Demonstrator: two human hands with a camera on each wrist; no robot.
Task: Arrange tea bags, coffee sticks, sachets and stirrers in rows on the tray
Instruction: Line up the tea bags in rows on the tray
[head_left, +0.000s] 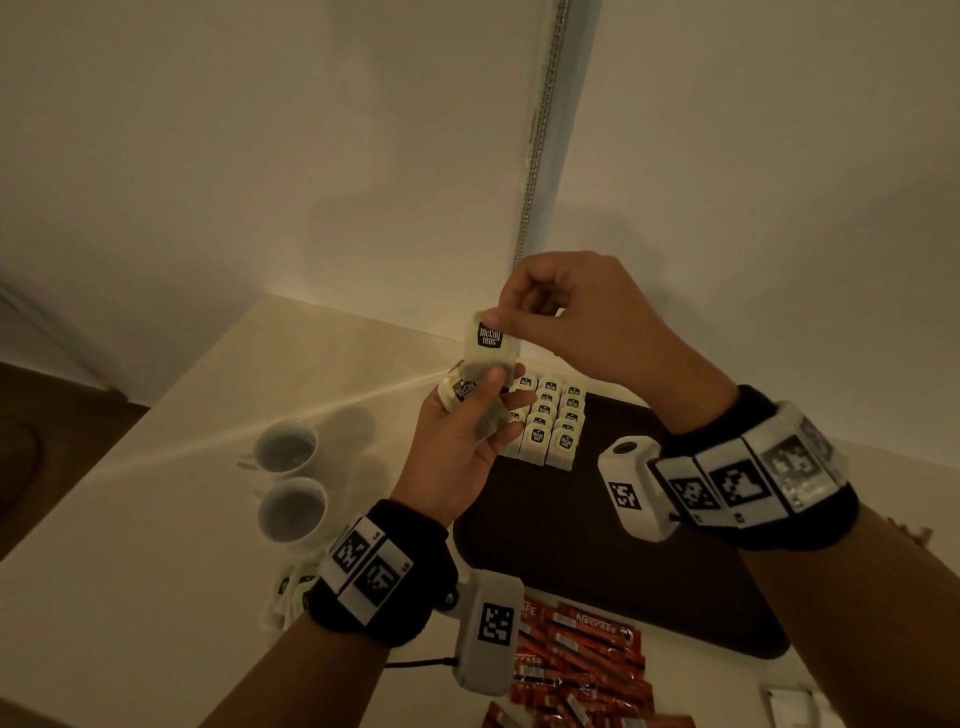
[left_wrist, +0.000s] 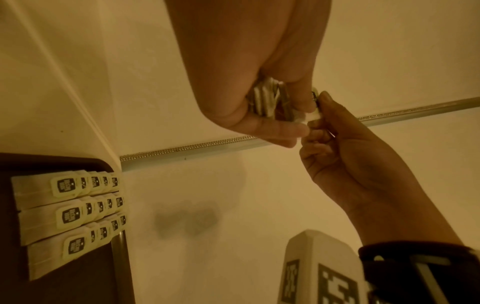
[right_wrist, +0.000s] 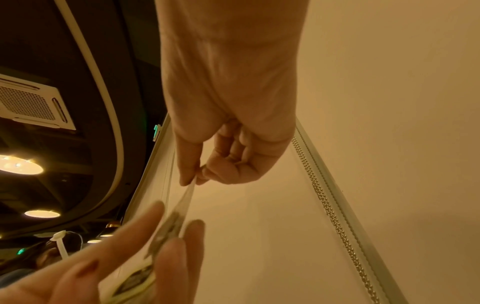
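Nearest the camera lie red coffee sticks (head_left: 582, 654) on the table (head_left: 156, 597), beyond them the dark tray (head_left: 597, 545) with tea bags in rows (head_left: 550, 421), above which the left hand (head_left: 457, 441) grips a small stack of tea bags (head_left: 462, 389) while the right hand (head_left: 571, 317) pinches the top tea bag (head_left: 491, 340).

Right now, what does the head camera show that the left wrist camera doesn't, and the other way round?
Only the head view shows the two cups, the red coffee sticks and spare tea bags on the table. Only the left wrist view shows the edges of the stack in the left hand. Both show the tea bag rows on the tray and the right hand pinching one tea bag.
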